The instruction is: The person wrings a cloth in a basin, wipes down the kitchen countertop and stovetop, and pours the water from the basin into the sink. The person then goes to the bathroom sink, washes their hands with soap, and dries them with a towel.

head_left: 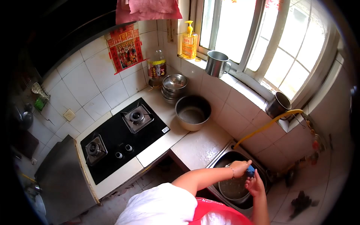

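Note:
Both my hands are over the sink (218, 159) at the lower right. My left hand (239, 168), with a thin bracelet at the wrist, is closed at a small blue object (250, 171) with a darker lower part; its kind is too small to tell. My right hand (255, 184) is just below, palm up, fingers loosely bent and apart, with one fingertip close to the blue object. Whether that fingertip touches it I cannot tell. Under the hands a round metal basin (230, 190) with what looks like water sits in the sink, partly hidden by my left forearm.
A yellow hose (258, 129) runs along the wall to the sink. Wet counter (200, 150) lies left of it, then a large pot (193, 112), stacked metal bowls (174, 84) and a black gas stove (125, 138). Metal mugs (216, 64) and a yellow pump bottle (189, 43) stand on the windowsill.

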`<move>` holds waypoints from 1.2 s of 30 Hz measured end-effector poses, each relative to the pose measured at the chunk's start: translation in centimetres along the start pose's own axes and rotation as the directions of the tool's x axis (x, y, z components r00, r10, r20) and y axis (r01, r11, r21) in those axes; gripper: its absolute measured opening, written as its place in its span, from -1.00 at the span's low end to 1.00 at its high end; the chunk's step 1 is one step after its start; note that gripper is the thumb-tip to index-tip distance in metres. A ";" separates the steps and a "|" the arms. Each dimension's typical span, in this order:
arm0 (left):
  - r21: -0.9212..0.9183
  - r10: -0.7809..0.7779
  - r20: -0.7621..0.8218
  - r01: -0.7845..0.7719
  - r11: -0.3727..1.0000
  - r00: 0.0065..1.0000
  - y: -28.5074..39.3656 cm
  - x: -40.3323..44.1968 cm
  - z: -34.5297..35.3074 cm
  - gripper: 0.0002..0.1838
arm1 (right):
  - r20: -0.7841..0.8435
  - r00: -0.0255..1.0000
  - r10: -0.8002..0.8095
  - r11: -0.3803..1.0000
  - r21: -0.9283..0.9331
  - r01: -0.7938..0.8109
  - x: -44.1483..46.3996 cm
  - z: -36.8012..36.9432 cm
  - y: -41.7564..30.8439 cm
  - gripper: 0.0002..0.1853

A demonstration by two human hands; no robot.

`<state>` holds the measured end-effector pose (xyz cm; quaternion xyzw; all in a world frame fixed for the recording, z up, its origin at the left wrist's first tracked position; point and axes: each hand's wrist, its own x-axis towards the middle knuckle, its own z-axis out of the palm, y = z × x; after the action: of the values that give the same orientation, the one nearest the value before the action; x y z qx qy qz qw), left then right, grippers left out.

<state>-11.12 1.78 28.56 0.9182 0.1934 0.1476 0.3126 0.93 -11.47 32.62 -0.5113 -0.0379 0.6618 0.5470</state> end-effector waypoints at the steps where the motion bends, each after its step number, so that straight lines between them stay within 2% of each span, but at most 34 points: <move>1: -0.042 -0.076 -0.051 0.074 0.996 0.996 0.5 -1.1 -0.6 -0.51 | -0.062 0.990 -0.124 0.986 -0.119 0.116 0.2 -0.3 -0.1 -0.71; 2: -0.053 -0.057 -0.033 0.055 0.997 0.998 1.2 -2.4 -1.3 -0.40 | -0.040 0.986 -0.160 0.974 -0.169 0.151 0.9 -1.1 -0.3 -0.74; 3: -0.047 -0.058 -0.032 0.056 0.997 0.998 1.8 -3.2 -1.3 -0.40 | -0.001 0.983 -0.182 0.966 -0.188 0.178 1.4 -1.9 -0.4 -0.74; 5: -0.238 -0.141 -0.054 0.124 0.963 0.989 2.8 -4.7 -1.1 -0.38 | 0.114 0.977 -0.182 0.967 -0.159 0.199 1.8 -2.0 -0.4 -0.73; 7: -0.396 -0.245 -0.197 0.151 0.906 0.949 2.9 -6.4 -0.5 -0.39 | 0.186 0.970 -0.155 0.973 -0.140 0.182 1.7 -0.4 0.0 -0.72; 8: -0.556 -0.314 -0.217 0.147 0.818 0.924 2.2 -6.9 0.3 -0.40 | 0.198 0.969 -0.144 0.975 -0.138 0.173 1.7 0.4 0.3 -0.72; 9: -0.699 -0.385 -0.223 0.128 0.703 0.896 3.9 -8.1 -1.3 -0.40 | 0.282 0.952 -0.115 0.984 -0.102 0.149 1.7 1.2 0.7 -0.73; 10: -0.836 -0.471 0.082 0.318 0.448 0.878 4.8 -10.2 -3.7 -0.44 | 0.330 0.939 -0.097 0.988 -0.083 0.131 2.0 1.9 1.3 -0.73; 11: -0.903 -0.484 0.154 0.322 0.286 0.861 5.5 -11.9 -5.1 -0.48 | 0.377 0.923 -0.078 0.992 -0.067 0.111 2.2 2.6 2.0 -0.74; 12: -0.944 -0.520 0.145 0.275 0.182 0.842 5.0 -13.7 -4.6 -0.52 | 0.443 0.896 -0.026 0.997 -0.057 0.057 2.9 3.3 2.9 -0.74; 14: -0.970 -0.602 0.087 0.206 0.131 0.794 4.9 -17.6 -4.7 -0.57 | 0.526 0.848 0.059 0.997 -0.080 -0.020 3.9 5.5 5.2 -0.76; 17: -0.944 -0.716 0.039 0.261 0.203 0.697 5.4 -24.4 -5.8 -0.57 | 0.612 0.763 0.209 0.975 -0.192 -0.113 4.1 9.5 9.5 -0.78; 20: -0.973 -0.805 -0.028 0.166 0.157 0.593 6.9 -30.9 -6.4 -0.63 | 0.663 0.673 0.328 0.940 -0.300 -0.162 2.5 13.7 13.9 -0.83; 22: -0.984 -0.850 -0.081 0.095 0.152 0.520 9.7 -34.3 -6.9 -0.58 | 0.678 0.645 0.353 0.925 -0.355 -0.134 0.1 16.5 16.3 -0.85; 23: -0.992 -0.829 -0.103 -0.001 0.122 0.549 10.7 -35.9 -6.8 -0.52 | 0.701 0.604 0.380 0.914 -0.387 -0.125 -0.9 17.8 17.3 -0.87; 25: -0.989 -0.877 -0.142 -0.098 0.109 0.459 10.0 -40.0 -4.5 -0.46 | 0.618 0.718 0.319 0.794 -0.588 0.153 -2.6 19.6 19.6 -0.84; 26: -0.987 -0.882 -0.151 -0.110 0.113 0.445 9.7 -41.6 -3.4 -0.46 | 0.668 0.722 0.183 0.570 -0.670 0.476 -3.7 20.6 20.8 -0.76; 28: -0.890 -0.839 -0.427 0.006 0.456 0.337 10.8 -44.9 -1.6 -0.36 | 0.730 0.644 0.229 0.402 -0.673 0.621 -7.8 22.7 22.4 -0.70; 29: -0.652 -0.694 -0.604 0.259 0.713 0.391 10.9 -46.8 -0.8 -0.39 | 0.767 0.578 0.278 0.323 -0.642 0.696 -10.0 23.8 23.8 -0.68; 30: -0.592 -0.667 -0.603 0.315 0.742 0.437 10.6 -48.8 0.2 -0.42 | 0.776 0.519 0.358 0.332 -0.625 0.706 -11.1 24.5 26.2 -0.66; 32: -0.434 -0.636 -0.647 0.482 0.761 0.421 10.9 -54.1 2.4 -0.49 | 0.703 0.504 0.501 0.291 -0.686 0.667 -16.2 26.6 29.1 -0.65; 33: -0.450 -0.655 -0.658 0.503 0.737 0.371 12.1 -57.1 3.0 -0.58 | 0.685 0.492 0.537 0.275 -0.694 0.665 -17.7 27.4 30.9 -0.66; 34: -0.468 -0.673 -0.667 0.522 0.713 0.320 13.4 -60.0 3.3 -0.67 | 0.694 0.439 0.571 0.320 -0.680 0.659 -18.9 27.8 32.8 -0.68; 35: -0.346 -0.580 -0.726 0.532 0.772 0.369 14.8 -63.1 3.6 -0.70 | 0.701 0.391 0.596 0.364 -0.670 0.646 -19.9 28.0 34.3 -0.70; 36: -0.513 -0.741 -0.586 0.558 0.652 0.328 17.8 -65.9 2.5 -0.68 | 0.655 0.386 0.650 0.280 -0.678 0.680 -20.9 28.5 35.5 -0.72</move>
<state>-63.53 -41.95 27.99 0.5677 0.6400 0.3978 0.3316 -46.41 -27.08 37.80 -0.2562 -0.7285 0.6353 -0.0036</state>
